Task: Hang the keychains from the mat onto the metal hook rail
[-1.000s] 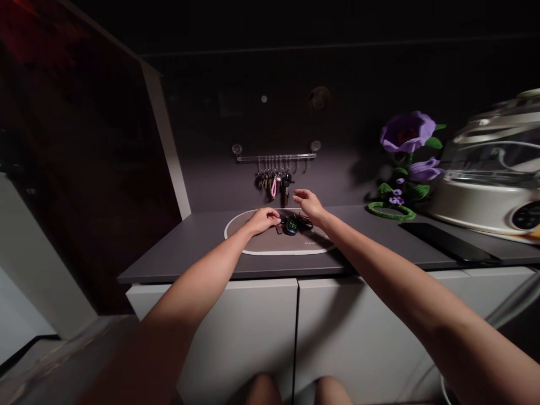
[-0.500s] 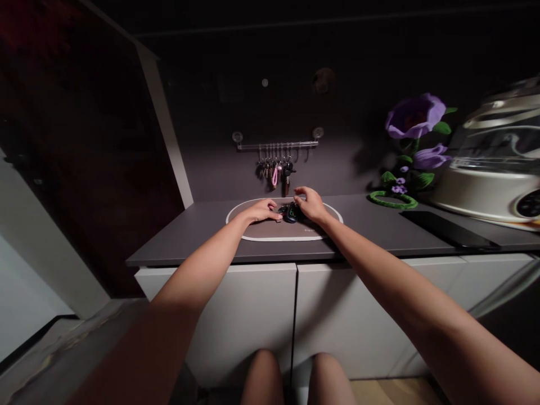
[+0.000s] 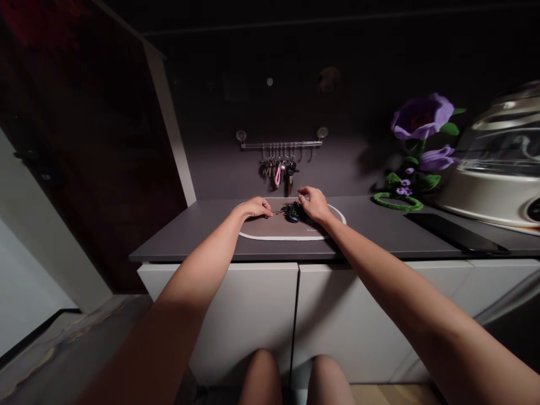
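Note:
A bunch of keys with a dark fob [image 3: 293,212] lies on an oval grey mat with a white rim [image 3: 291,237] on the dark countertop. My left hand [image 3: 255,207] rests curled on the mat just left of the keys, its fingertips close to a small key. My right hand [image 3: 313,203] curls over the right side of the bunch, its fingers bent onto the fob. On the wall above, several more keys [image 3: 278,171] hang from a hook rail [image 3: 281,144].
A purple fabric flower with a green ring base [image 3: 415,147] stands on the right. Beyond it sits a large white cooker [image 3: 498,163], with a flat black slab [image 3: 458,236] lying in front. White cabinet doors [image 3: 295,315] are below the counter; my knees show at the bottom.
My right hand has come down from above the keys onto the fob. My left hand has slid a little to the left on the mat. The camera tilted down.

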### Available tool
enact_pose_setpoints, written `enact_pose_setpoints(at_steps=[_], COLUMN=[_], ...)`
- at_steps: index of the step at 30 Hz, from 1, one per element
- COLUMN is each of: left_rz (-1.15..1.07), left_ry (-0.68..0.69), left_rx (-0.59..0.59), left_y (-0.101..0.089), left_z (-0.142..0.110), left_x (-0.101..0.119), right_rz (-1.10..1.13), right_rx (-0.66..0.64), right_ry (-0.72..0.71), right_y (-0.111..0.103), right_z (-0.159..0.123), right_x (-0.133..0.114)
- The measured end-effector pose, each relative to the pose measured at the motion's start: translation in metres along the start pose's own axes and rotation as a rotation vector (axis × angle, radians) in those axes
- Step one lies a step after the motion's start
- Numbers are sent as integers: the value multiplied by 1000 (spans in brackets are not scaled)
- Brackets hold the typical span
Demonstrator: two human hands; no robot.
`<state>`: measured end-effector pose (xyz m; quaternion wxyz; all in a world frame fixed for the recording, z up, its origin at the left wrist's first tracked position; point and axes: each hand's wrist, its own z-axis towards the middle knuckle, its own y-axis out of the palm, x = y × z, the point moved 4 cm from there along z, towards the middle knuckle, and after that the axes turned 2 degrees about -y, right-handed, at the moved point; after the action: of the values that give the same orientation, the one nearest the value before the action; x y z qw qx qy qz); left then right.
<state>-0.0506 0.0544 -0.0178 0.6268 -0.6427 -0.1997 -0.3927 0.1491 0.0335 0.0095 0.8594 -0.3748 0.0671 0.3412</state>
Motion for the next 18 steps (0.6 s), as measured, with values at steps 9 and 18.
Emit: enact_pose_setpoints(at_steps=[9,18], left_rz=[164,428], left_ry=[102,181], left_rx=[120,196], left_y=[3,4], left_z=[2,-3], left_x=[1,12], right_rz=[-27,-47], right_rx=[1,12], right_ry=[-22,-66], right_y=[1,3], right_z=[3,6], right_x=[-2,-2])
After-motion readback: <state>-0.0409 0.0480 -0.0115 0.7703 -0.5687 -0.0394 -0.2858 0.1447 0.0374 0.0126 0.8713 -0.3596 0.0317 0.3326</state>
